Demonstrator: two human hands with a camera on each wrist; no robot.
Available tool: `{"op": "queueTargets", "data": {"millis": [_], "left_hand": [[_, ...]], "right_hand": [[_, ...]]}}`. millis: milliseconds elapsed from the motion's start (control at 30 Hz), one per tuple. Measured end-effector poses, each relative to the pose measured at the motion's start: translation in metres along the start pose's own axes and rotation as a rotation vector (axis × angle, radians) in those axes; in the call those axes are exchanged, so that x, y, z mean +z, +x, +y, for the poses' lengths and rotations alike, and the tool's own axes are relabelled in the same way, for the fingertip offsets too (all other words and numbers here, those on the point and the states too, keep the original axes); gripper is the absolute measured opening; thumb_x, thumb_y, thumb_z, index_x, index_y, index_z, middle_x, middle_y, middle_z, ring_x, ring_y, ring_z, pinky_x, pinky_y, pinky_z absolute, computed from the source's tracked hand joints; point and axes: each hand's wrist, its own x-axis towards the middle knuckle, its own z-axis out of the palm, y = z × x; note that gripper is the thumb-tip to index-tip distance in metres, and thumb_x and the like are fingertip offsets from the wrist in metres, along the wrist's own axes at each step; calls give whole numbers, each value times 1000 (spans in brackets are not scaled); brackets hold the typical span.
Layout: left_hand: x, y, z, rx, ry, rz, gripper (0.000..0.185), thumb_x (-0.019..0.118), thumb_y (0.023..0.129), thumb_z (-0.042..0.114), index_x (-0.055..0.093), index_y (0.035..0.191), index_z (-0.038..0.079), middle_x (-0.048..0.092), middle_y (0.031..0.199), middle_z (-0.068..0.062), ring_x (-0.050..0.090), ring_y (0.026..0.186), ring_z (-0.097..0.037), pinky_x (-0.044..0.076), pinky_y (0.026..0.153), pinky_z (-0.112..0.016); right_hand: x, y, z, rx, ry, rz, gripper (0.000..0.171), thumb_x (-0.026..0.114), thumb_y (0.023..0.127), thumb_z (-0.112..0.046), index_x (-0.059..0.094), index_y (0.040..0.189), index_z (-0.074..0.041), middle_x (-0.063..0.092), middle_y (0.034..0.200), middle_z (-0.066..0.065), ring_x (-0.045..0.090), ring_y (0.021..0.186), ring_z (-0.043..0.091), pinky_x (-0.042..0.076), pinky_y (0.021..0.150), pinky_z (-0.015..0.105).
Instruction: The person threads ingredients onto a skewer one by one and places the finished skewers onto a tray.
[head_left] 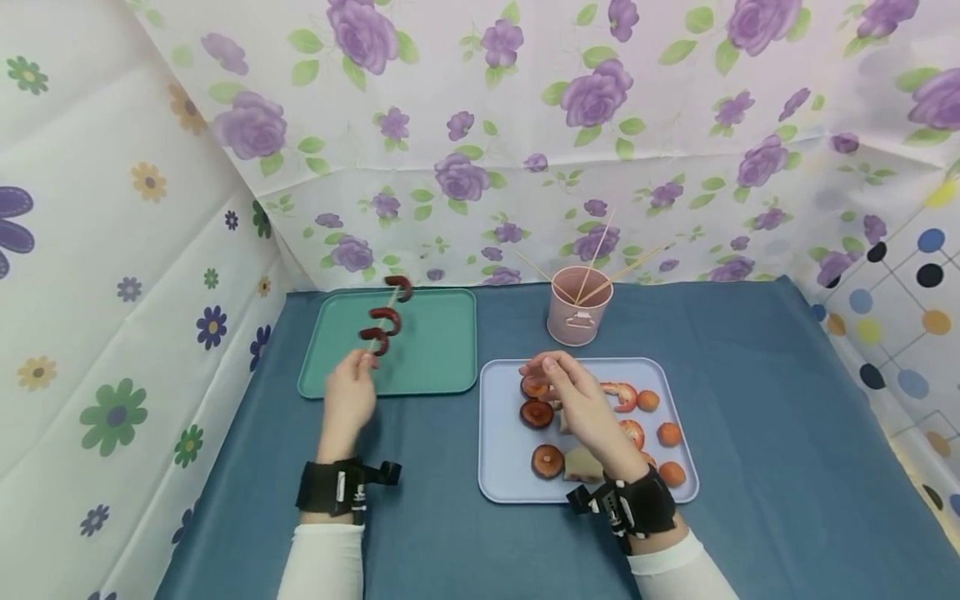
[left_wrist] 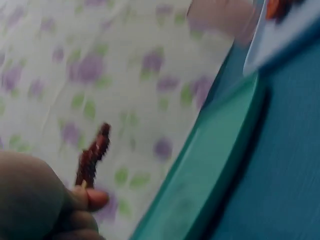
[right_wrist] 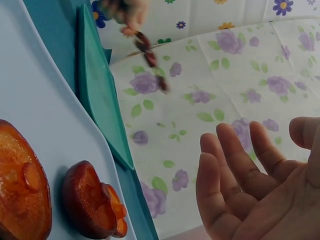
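Left hand (head_left: pixel 348 398) pinches a skewer (head_left: pixel 384 321) (three red pieces on it) left of centre; right hand (head_left: pixel 581 404), fingers relaxed and empty, hovers over the blue tray (head_left: pixel 498 483).

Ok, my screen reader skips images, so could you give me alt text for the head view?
A person's left hand holds a skewer threaded with three red shrimp above a green tray. The right hand hovers empty over a pale blue tray of mushrooms, shrimp and orange balls. A pink cup of skewers stands behind.
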Motion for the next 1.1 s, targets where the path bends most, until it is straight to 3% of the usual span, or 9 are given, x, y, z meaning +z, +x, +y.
{"op": "queueTargets", "data": {"millis": [133,267,400,633,900,1100], "left_hand": [[-17,5,-28,-115,93,33,38,35,119,19,65,118,-3,66,109,-29,59,84,-43,45,73,-53],[-25,7,-47,-199,162,30,39,32,119,19,64,121,-5,65,115,-32,62,99,-49,47,80,-58],[-26,8,-55,-244,197,42,42,32,119,21,64,127,-4,65,120,-33,63,104,-51,49,81,-60],[-23,10,-58,-331,195,110,37,34,119,27,49,134,-3,62,106,-33,64,90,-49,46,69,-56],[-16,13,-63,-305,237,264,31,46,116,25,58,122,-3,66,107,-34,67,94,-55,50,73,-66],[-11,14,-68,-289,277,361,28,55,112,24,67,112,-1,63,112,-27,65,95,-53,50,76,-67]], "right_hand": [[0,-1,-1,15,-14,-22,41,45,116,-45,69,128,-14,72,127,5,66,117,31,54,94,49],[0,-2,0,23,-19,-57,40,46,116,-46,70,129,-16,73,125,5,67,116,26,52,97,51],[0,-2,1,12,-26,-89,40,46,117,-43,68,131,-14,73,124,7,69,115,27,54,100,49],[0,-1,2,-3,-38,-104,39,45,117,-40,69,131,-12,74,123,6,70,114,24,56,97,45],[1,-1,3,-40,-38,-135,37,44,118,-33,69,130,-9,73,122,11,70,112,27,56,99,46],[0,-2,3,-42,-57,-148,37,44,118,-35,70,129,-11,73,123,14,70,111,25,56,99,45]]}}
